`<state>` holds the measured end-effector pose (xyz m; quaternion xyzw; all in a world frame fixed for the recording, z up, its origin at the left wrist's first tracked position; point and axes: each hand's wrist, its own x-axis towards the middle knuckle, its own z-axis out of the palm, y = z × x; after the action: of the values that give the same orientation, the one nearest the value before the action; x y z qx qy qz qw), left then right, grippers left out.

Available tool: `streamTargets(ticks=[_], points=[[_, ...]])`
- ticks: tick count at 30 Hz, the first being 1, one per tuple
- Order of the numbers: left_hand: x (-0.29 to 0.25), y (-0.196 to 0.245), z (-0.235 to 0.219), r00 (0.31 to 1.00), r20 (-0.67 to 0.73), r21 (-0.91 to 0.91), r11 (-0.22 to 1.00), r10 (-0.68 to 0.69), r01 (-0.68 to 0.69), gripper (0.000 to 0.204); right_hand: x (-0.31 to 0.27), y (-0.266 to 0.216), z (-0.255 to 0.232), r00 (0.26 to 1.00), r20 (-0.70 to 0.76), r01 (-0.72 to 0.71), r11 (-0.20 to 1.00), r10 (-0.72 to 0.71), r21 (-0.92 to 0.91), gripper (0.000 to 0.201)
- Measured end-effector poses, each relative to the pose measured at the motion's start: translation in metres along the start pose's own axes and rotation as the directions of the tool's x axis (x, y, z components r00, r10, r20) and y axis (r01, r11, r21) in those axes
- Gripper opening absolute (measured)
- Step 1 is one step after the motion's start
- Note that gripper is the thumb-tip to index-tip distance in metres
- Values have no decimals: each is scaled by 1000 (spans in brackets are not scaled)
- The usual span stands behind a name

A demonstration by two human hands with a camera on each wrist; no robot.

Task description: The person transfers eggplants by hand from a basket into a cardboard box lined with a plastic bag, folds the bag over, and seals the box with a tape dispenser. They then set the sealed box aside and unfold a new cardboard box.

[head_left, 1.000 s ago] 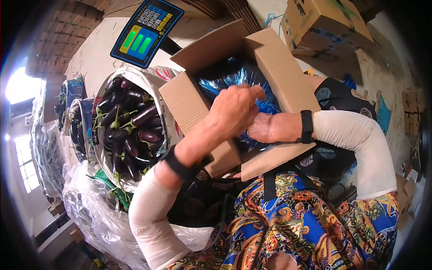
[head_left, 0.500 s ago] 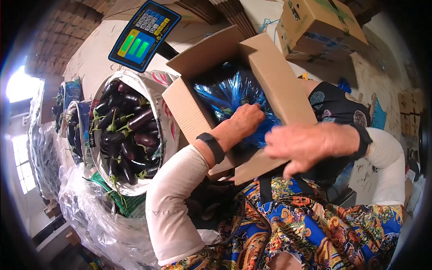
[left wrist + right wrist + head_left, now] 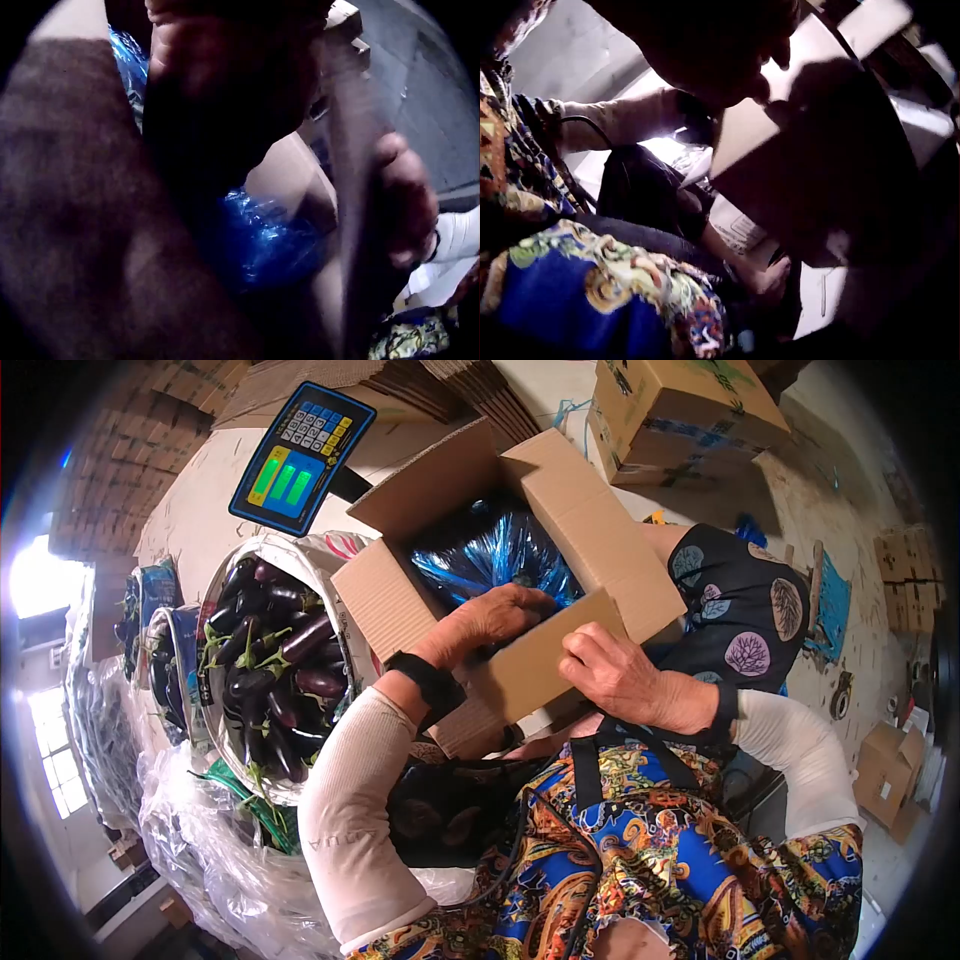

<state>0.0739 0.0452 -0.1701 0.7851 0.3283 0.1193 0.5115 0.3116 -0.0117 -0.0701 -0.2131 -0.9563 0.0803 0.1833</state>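
Note:
An open cardboard box (image 3: 610,550) stands in front of the person, with a shiny blue plastic bag (image 3: 490,560) inside. My left hand (image 3: 490,618) reaches into it and rests on the bag, its fingertips partly behind the near flap (image 3: 545,660). With curled fingers, my right hand (image 3: 625,678) grips that flap's edge near its right corner. In the right wrist view, the right hand (image 3: 705,52) is a dark shape with fingertips at the flap's edge. The left wrist view shows the blue bag (image 3: 262,247) below the shadowed left hand (image 3: 232,75).
Left of the box is a white sack (image 3: 345,630) full of eggplants (image 3: 275,670). A scale display (image 3: 300,460) stands beyond it. Clear plastic sheeting (image 3: 200,840) lies at lower left. A taped carton (image 3: 685,420) sits at the back right, near stacked flattened cardboard (image 3: 490,400).
Both hands were together over the bag's gathered top, then parted. The right hand came back to the near flap and raised it. The left hand stayed in the box on the bag.

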Motion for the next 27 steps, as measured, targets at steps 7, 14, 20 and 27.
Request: streamTargets(ticks=[7, 14, 20, 27], points=[[-8, 99, -49, 909, -197, 489, 767, -367, 415, 34, -13, 15, 42, 969, 245, 80, 978, -31, -192, 70], [-36, 80, -129, 667, -744, 571, 541, 23, 618, 52, -5, 19, 38, 854, 520, -32, 999, 11, 31, 66], [-32, 76, -103, 756, -649, 461, 746, -86, 480, 39, 5, 17, 56, 930, 366, -35, 997, 8, 66, 43], [-38, 31, -38, 794, -593, 602, 580, -134, 548, 94, 54, 14, 71, 966, 251, -62, 998, 58, 9, 16]])
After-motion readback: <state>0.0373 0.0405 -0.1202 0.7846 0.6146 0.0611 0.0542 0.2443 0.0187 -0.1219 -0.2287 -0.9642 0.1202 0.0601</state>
